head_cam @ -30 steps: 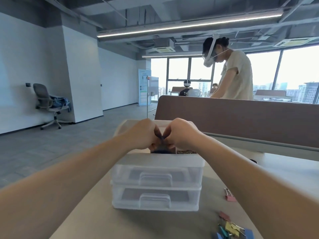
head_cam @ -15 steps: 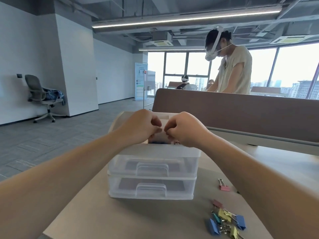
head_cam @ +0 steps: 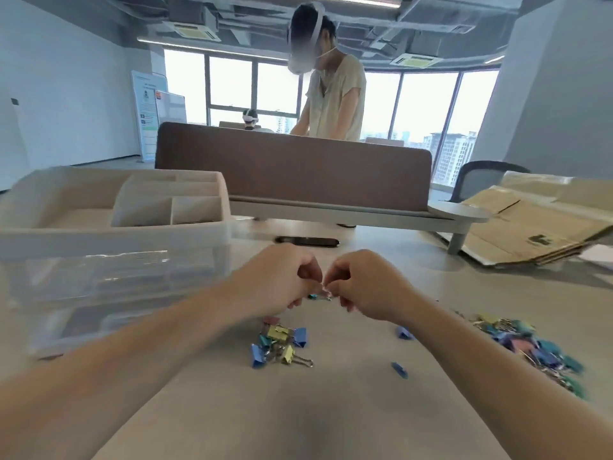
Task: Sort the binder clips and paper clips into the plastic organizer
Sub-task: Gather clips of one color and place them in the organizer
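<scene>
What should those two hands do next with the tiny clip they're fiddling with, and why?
Probably carry the small clip leftward into an open compartment of the plastic organizer. The left hand and right hand both seem to pinch it just above the table, apart from the binder clip pile, and the organizer stands close on the left.

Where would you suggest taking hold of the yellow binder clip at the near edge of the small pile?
On the yellow binder clip, pinch the wire handles, coming from the near right: they jut out clear of the pile, which crowds its body.
</scene>
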`<action>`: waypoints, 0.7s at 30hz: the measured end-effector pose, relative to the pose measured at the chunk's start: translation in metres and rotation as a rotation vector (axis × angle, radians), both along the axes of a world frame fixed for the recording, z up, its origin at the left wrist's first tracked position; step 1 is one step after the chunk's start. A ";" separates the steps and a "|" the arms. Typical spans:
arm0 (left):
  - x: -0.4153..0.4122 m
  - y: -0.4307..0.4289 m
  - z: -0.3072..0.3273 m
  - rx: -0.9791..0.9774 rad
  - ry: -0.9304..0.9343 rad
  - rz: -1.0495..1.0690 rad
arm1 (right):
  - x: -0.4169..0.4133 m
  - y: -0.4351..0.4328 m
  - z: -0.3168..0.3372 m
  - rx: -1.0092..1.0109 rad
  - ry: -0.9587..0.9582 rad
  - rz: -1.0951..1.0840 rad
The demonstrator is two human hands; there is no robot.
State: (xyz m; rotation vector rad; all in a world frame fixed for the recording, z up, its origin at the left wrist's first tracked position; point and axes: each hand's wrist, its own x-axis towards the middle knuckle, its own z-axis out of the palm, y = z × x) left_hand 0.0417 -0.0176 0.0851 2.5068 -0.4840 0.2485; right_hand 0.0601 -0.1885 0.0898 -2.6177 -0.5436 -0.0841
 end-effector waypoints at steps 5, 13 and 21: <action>0.013 -0.077 -0.045 0.093 0.146 -0.109 | -0.010 -0.082 -0.035 -0.091 0.162 -0.143; 0.034 -0.139 -0.088 0.213 0.225 -0.216 | -0.011 -0.130 -0.083 -0.207 0.286 -0.260; 0.045 -0.153 -0.104 0.239 0.248 -0.225 | -0.003 -0.126 -0.103 -0.341 0.186 -0.276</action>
